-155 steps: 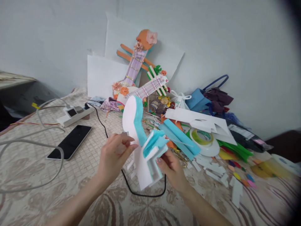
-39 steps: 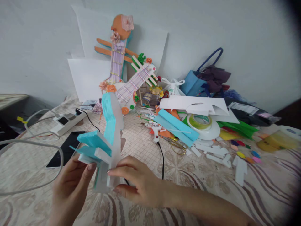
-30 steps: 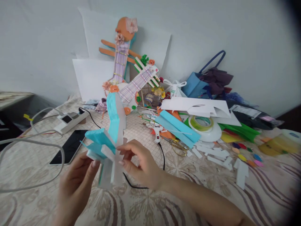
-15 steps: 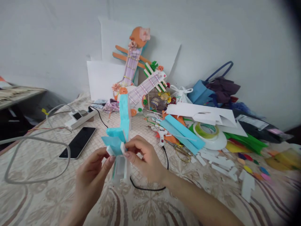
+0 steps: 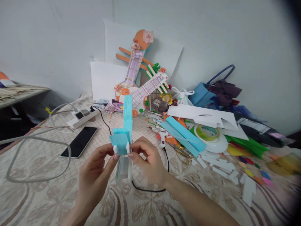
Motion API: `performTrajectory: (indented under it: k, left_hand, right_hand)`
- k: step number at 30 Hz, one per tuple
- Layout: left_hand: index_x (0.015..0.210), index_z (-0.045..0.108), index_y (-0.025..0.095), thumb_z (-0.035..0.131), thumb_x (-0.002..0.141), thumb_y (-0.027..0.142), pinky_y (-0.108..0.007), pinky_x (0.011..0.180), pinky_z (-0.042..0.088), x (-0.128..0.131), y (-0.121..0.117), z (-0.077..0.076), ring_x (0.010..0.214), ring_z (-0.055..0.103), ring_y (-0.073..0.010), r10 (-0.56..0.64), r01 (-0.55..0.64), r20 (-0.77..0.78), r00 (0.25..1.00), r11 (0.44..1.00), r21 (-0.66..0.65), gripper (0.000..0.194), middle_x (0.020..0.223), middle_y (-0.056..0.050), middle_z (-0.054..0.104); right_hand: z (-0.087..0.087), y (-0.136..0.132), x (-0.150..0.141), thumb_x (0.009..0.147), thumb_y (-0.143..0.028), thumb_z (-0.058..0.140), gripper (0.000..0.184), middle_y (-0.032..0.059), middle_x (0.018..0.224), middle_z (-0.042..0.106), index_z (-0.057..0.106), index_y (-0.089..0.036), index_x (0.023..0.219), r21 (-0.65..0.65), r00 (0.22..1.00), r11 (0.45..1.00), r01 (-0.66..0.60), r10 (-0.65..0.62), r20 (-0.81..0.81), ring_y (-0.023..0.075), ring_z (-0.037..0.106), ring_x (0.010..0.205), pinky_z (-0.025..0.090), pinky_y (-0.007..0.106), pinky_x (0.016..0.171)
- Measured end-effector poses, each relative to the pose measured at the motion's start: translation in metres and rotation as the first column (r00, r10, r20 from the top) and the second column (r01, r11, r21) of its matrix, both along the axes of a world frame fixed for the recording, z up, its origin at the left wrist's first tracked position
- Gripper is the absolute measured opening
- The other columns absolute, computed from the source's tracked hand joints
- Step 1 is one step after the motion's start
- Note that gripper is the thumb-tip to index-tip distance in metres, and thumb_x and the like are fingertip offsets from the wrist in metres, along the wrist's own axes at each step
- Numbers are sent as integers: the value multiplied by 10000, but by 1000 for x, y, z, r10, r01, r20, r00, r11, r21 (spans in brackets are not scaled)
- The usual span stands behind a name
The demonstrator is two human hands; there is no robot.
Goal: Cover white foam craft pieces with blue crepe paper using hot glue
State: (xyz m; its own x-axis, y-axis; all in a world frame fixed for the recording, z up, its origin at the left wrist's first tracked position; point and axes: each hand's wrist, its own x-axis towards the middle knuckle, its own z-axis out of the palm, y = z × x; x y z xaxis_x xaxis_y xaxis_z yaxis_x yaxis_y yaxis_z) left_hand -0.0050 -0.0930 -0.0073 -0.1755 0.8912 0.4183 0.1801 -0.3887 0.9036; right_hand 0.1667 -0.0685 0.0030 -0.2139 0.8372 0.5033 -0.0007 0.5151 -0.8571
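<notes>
Between my two hands is a long white craft piece (image 5: 124, 165) partly covered with light-blue crepe paper (image 5: 127, 108). A loose-looking blue flap (image 5: 120, 142) stands across its middle, with a small white block at each side. My left hand (image 5: 96, 171) pinches the left block between thumb and fingers. On the other side, my right hand (image 5: 149, 160) pinches the right block the same way. The near end of the piece is an open white channel pointing toward me, while the far end stretches toward the decorated paper instruments (image 5: 141, 84).
A phone (image 5: 79, 142) and a power strip (image 5: 83, 118) with a looping grey cable lie left. On the right are a white glue gun (image 5: 162, 138), scissors (image 5: 184, 155), blue crepe paper (image 5: 184, 135), a tape roll (image 5: 207, 132) and white scraps (image 5: 223, 166). The glue gun's black cord passes near my right hand.
The blue flap has turned to face me more squarely and stands more upright. Both hands keep their pinch on the white blocks. The whole view has shifted slightly.
</notes>
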Motion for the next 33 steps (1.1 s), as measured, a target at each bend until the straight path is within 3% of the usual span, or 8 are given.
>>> performTrajectory:
  k: [5, 12, 18, 33]
  left_hand:
    - [993, 698, 235, 726, 818, 278, -247, 784, 504, 1, 0, -1, 817, 642, -141, 2, -2, -16, 1000, 1000, -6, 182, 888, -6, 703]
    - [984, 700, 244, 710, 828, 249, -231, 770, 502, 2, 0, 0, 812, 637, -131, -18, 18, -9, 1000, 999, 29, 156, 884, 2, 693]
    - [972, 700, 219, 715, 812, 270, -264, 751, 519, 5, 0, 3, 793, 643, -154, 13, -12, -24, 1000, 999, 32, 169, 872, -14, 694]
    - [945, 697, 226, 717, 810, 257, -248, 733, 523, 5, 2, 2, 768, 644, -142, 2, -1, -14, 1000, 999, 37, 141, 833, -2, 686]
  right_hand:
    - [-1, -1, 1, 887, -316, 656, 115, 3, 782, 579, 700, -210, 900, 14, 1000, 1000, 26, -26, -4, 138, 563, 722, 469, 274, 638]
    - [0, 2, 2, 879, -335, 673, 189, 17, 915, 565, 686, -234, 1037, 6, 996, 996, -84, 84, -14, 129, 559, 743, 496, 271, 651]
    - [0, 2, 0, 883, -321, 666, 115, 12, 871, 578, 672, -212, 920, 15, 999, 999, -42, 42, 15, 128, 555, 742, 481, 259, 637]
    - [2, 4, -1, 843, -413, 720, 237, -24, 734, 543, 624, -205, 781, 8, 1000, 1000, 16, -16, -13, 114, 516, 657, 442, 247, 590]
